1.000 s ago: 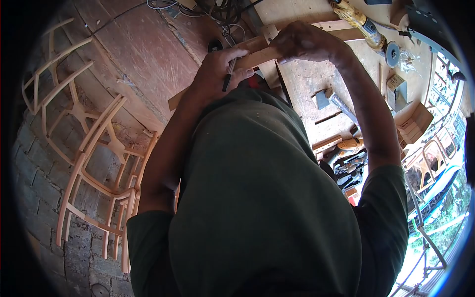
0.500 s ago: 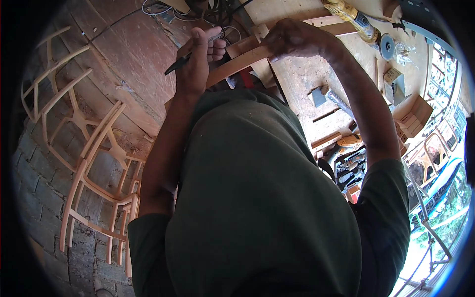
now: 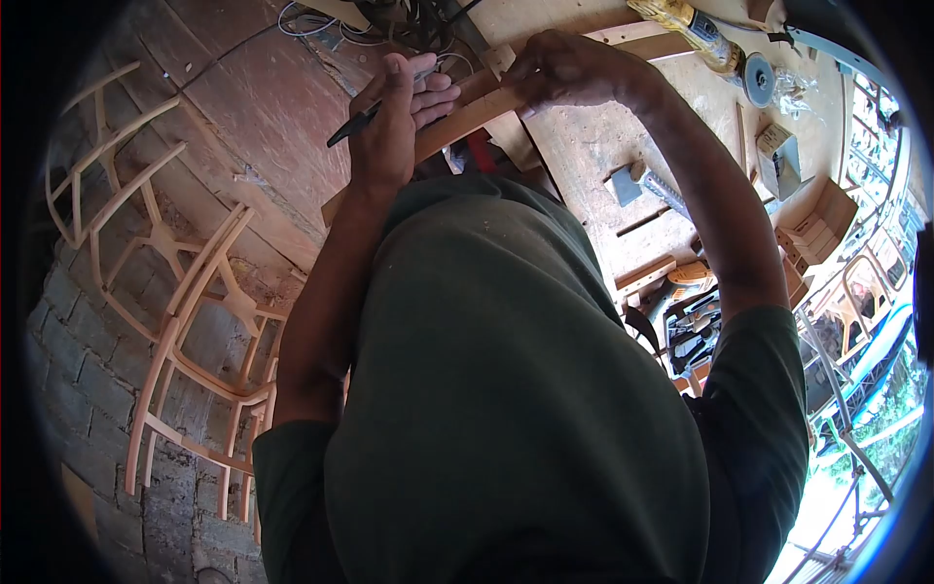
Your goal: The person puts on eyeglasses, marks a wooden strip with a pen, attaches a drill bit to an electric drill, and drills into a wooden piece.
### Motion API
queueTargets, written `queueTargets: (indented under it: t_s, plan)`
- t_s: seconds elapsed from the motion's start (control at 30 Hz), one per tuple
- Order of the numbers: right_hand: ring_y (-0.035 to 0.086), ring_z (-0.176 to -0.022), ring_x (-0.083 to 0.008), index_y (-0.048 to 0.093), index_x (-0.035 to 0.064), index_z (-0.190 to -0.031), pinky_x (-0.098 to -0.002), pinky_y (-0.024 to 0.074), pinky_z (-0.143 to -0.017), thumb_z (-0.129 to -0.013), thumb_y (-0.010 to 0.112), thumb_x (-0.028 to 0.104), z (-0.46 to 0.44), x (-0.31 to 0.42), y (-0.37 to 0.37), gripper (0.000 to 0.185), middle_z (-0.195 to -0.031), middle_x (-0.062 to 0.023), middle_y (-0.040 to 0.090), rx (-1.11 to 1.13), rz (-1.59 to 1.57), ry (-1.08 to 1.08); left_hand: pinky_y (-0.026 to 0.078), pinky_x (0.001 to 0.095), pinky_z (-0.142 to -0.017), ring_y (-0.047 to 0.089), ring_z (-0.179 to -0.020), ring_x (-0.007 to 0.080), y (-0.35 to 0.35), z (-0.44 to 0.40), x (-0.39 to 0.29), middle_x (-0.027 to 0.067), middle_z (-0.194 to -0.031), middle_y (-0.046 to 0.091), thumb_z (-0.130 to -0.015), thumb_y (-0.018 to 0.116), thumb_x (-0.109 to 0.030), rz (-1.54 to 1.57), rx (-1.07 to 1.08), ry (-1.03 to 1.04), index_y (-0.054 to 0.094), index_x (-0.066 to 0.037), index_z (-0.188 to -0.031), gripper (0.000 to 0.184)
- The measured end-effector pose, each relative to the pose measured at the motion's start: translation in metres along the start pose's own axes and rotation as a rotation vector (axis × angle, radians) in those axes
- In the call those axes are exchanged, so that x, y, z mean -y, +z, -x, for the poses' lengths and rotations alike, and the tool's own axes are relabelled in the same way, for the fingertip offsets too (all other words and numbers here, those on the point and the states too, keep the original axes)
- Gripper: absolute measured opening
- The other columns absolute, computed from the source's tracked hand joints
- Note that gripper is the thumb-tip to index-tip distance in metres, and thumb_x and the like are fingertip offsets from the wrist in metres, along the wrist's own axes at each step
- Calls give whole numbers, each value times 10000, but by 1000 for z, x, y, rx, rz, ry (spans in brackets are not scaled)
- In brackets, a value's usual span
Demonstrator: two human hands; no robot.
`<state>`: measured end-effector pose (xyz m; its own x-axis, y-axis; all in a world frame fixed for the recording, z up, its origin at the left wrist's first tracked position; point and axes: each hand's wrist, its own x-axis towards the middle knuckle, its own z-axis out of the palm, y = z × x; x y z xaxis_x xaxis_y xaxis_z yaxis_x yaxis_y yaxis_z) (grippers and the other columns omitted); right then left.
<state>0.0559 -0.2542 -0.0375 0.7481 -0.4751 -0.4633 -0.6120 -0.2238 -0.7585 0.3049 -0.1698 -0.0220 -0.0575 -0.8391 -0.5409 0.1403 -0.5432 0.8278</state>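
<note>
In the head view, my left hand (image 3: 391, 122) is up with its thumb raised and its other fingers partly stretched toward a wooden strip. A slim dark pointed tool (image 3: 354, 127) lies across that palm, held at the base of the thumb; its exact kind is unclear. My right hand (image 3: 574, 73) bends over the far end of the pale wooden strip (image 3: 469, 119), fingers closed at its edge. The fingertips are partly hidden. Crossing near that end is a short upright wooden piece (image 3: 500, 60).
An angle grinder (image 3: 725, 54) lies at the back right of the workbench (image 3: 593, 156). Nearer are a hammer-like tool (image 3: 637, 183), a wooden box (image 3: 819, 222) and a tray of tools (image 3: 689, 326). Curved wooden chair frames (image 3: 185, 292) stand left. Cables (image 3: 316, 24) lie at the back.
The fingers of my left hand have straightened somewhat and moved closer to the wooden strip. My right hand has shifted slightly left and up, still at the strip's end.
</note>
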Motion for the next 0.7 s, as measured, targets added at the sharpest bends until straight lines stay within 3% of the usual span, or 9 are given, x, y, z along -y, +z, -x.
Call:
queueTargets:
  t_s: [0.23,0.43,0.53,0.7]
  plan:
    - [644,-1092,-267,762,95,-1109,-363,503,-977,-736,868,374,0,4,0,478,-1105,-95,651,5,20,36,552,377,-956,689,-1057,267,-3,-2,6,195,-1119,671,-1072,423,-514,-4,-53,60,576,111,-1290,679]
    - [641,-1100,-267,761,98,-1113,-365,501,-981,-734,866,383,0,0,-2,486,-1110,-90,651,-2,38,-20,551,333,-946,697,-1046,222,-1,1,1,177,-1092,718,-1032,563,-167,-211,-14,161,655,91,-1196,320]
    - [655,-1070,-285,755,75,-1144,-370,511,-968,-767,850,420,0,-3,0,520,-1109,-130,673,-13,72,-76,552,322,-949,701,-1056,216,0,2,-2,157,-1063,730,-1014,564,-130,-269,27,158,663,77,-1185,286]
    - [641,-1088,-275,757,90,-1130,-368,500,-983,-752,854,401,0,-3,2,499,-1110,-105,659,-13,53,-41,564,327,-925,709,-1033,207,3,1,1,149,-1071,729,-1006,579,-134,-157,2,82,668,64,-1174,274]
